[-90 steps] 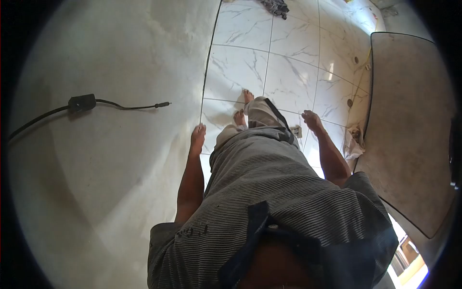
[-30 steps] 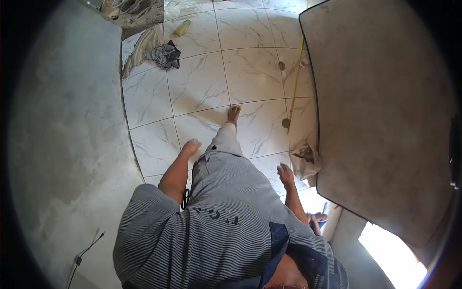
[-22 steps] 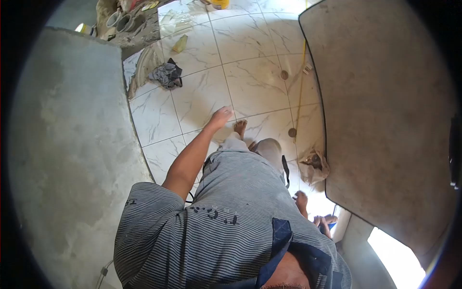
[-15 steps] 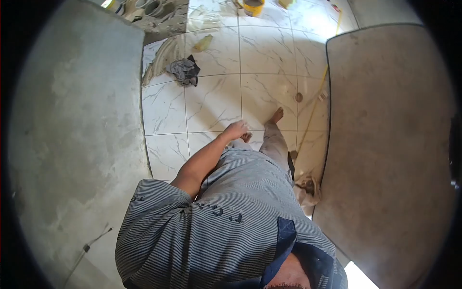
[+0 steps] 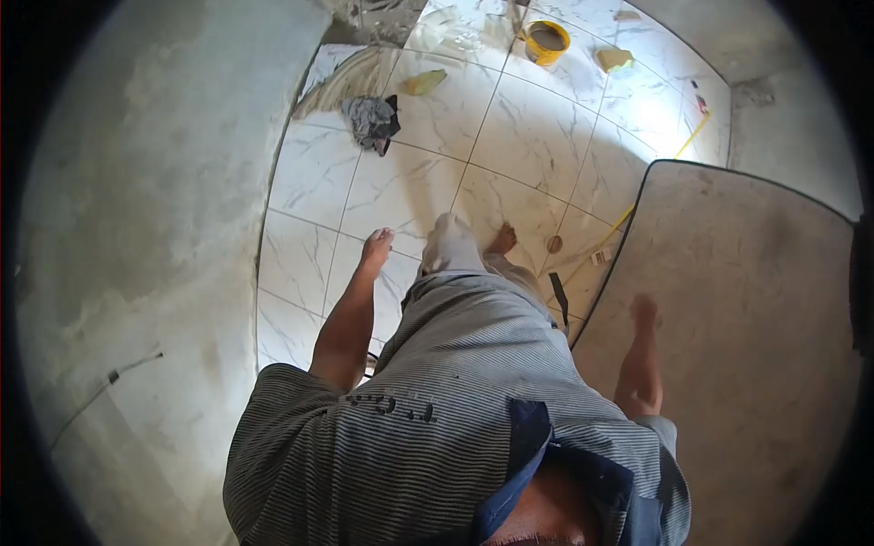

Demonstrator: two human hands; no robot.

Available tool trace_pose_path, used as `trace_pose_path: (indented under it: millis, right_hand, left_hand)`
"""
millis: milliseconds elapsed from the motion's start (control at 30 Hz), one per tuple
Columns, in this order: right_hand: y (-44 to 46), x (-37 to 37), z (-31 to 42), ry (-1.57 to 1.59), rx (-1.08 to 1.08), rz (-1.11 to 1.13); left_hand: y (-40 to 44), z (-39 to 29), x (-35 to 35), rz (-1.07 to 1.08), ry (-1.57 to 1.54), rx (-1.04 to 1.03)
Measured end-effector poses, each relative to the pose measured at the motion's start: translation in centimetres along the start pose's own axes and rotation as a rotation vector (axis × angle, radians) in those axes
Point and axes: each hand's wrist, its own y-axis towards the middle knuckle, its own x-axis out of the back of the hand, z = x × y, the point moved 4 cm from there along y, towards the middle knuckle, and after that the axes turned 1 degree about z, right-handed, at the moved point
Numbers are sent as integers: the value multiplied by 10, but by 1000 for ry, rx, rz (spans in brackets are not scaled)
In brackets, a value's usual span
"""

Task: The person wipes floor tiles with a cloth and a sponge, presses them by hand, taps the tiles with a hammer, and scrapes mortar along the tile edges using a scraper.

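My left hand (image 5: 379,246) hangs at my side above the marbled white floor tiles (image 5: 296,250). Its fingers are loosely bent, and nothing shows in them. My right hand (image 5: 645,311) is out to the other side, in front of a grey-brown panel (image 5: 737,291) with a dark edge. Motion smears its fingers, so its grip cannot be made out. Ahead of the left hand, a crumpled grey and black cloth (image 5: 370,123) lies on the tiles. Between my hands are my legs, with one bare foot (image 5: 503,239) showing on the floor.
Farther ahead stands a yellow bucket (image 5: 546,43) with greyish contents. Yellowish sponge-like pieces (image 5: 615,60) lie on the tiles. A yellow strip (image 5: 694,136) runs along the floor beside the panel. A round hole or spot (image 5: 554,244) marks one tile. On the left rises a grey wall (image 5: 164,209).
My left hand has swung left, away from my legs. My right arm has come into view on the right. My legs have changed stance, and the view has turned, showing more floor at the upper right.
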Motion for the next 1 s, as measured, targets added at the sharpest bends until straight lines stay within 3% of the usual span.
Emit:
trace_pose_path:
  millis: [33,67,100,133,167,200,267,333,367,400,433,467,533,600,633,667,700,767,867,900,967,1000]
  right_hand:
    - [55,12,-14,53,362,-573]
    - [118,42,-18,942,175,-263]
    - [87,154,18,1592,-35,-38]
    - [96,205,44,1699,164,-138]
    - [98,256,72,1513,201,-164]
    - [81,312,108,1478,290,-203]
    - [95,344,161,1553,475,-81]
    - [99,358,211,1085,765,-239]
    - [100,352,234,853,785,-405]
    - [85,355,250,906,747,-180]
    - [85,340,263,969,781,-88]
    - [91,317,264,955,667,23]
    - [123,249,252,311,1045,-424]
    - [130,213,228,707,663,48]
    - [107,229,218,915,404,119]
    - [84,240,208,1105,133,196]
    - [116,191,193,978,198,176]
    - [177,96,163,724,319,114]
    - [190,104,169,680,524,186]
    - [166,155,186,791,411,226]
    - [100,281,227,1027,171,267]
    - [99,309,242,1023,173,266]
  left_hand:
    - [-1,9,-9,-13,-18,17]
    - [5,24,-22,32,59,-63]
    - [12,38,-35,80,140,-143]
    - [13,47,-45,115,223,-149]
    - [12,49,-56,144,331,-205]
    - [7,43,-64,177,290,-112]
    - [14,36,-75,220,238,-18]
    - [41,48,-79,236,273,-62]
    - [55,35,-77,238,256,-62]
    - [63,22,-71,203,239,-91]
    - [67,10,-66,170,228,-112]
    - [75,-2,-59,96,66,-47]
    - [69,-55,-43,47,-213,116]
    - [148,-27,-33,98,407,-527]
    - [183,-10,-28,-15,651,-839]
    - [190,-24,-23,42,115,-477]
    - [183,-57,-16,-66,5,-305]
    - [149,-131,3,-24,-182,-142]
    - [153,-159,-1,-16,-123,-179]
    - [156,-155,-8,-14,-127,-176]
    - [158,-152,-29,47,172,-461]
    - [152,-158,-38,106,140,-426]
